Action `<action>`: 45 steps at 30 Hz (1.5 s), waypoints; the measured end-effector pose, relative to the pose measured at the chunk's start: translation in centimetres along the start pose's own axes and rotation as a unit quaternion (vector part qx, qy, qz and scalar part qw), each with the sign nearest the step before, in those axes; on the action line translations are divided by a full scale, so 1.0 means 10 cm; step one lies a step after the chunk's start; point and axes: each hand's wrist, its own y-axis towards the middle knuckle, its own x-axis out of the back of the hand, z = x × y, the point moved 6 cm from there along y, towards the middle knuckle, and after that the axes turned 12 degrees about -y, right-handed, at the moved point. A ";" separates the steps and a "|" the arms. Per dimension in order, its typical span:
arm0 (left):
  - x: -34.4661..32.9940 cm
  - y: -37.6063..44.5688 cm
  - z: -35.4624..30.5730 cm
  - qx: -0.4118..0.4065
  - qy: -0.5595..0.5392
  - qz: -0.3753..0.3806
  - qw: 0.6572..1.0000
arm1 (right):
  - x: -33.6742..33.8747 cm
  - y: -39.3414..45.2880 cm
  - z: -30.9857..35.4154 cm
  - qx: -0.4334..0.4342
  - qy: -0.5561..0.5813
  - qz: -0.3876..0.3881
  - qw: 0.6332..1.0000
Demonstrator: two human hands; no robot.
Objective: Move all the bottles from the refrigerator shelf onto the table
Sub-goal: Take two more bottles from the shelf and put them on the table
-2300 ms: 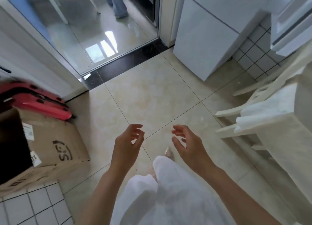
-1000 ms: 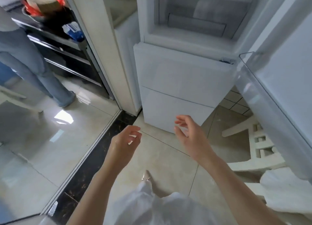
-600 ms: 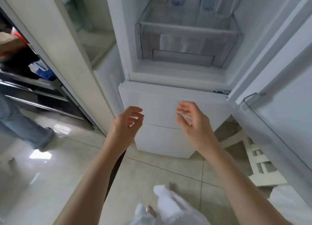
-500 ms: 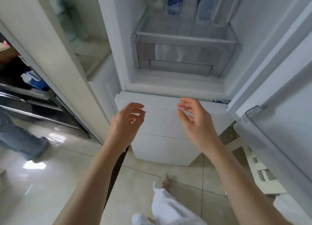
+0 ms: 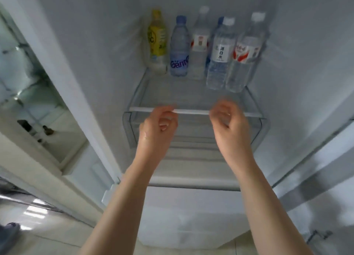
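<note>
left hand (image 5: 158, 125): fingers loosely curled, holding nothing, in front of shelf edge | right hand (image 5: 229, 121): loosely curled, empty, beside it | bottles: yellow bottle (image 5: 157, 42), blue-cap bottle (image 5: 179, 48), three clear bottles (image 5: 220, 53) standing upright at back of refrigerator shelf (image 5: 191, 112) | drawer (image 5: 191, 134) below shelf

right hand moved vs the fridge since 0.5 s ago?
Yes. The right hand has risen from the freezer drawer front to the shelf's front rim, nearer the bottles.
</note>
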 end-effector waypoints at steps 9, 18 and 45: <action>-0.67 1.03 0.19 -0.007 -0.028 0.056 0.998 | -0.02 0.95 -0.15 -0.068 -0.003 -0.095 0.993; -1.21 1.66 0.29 -0.026 -0.037 0.108 0.993 | 0.02 1.58 -0.53 -0.109 -0.059 -0.140 0.982; -1.83 2.05 0.47 0.041 -0.092 0.069 0.993 | -0.02 2.11 -0.89 -0.130 -0.015 -0.155 0.979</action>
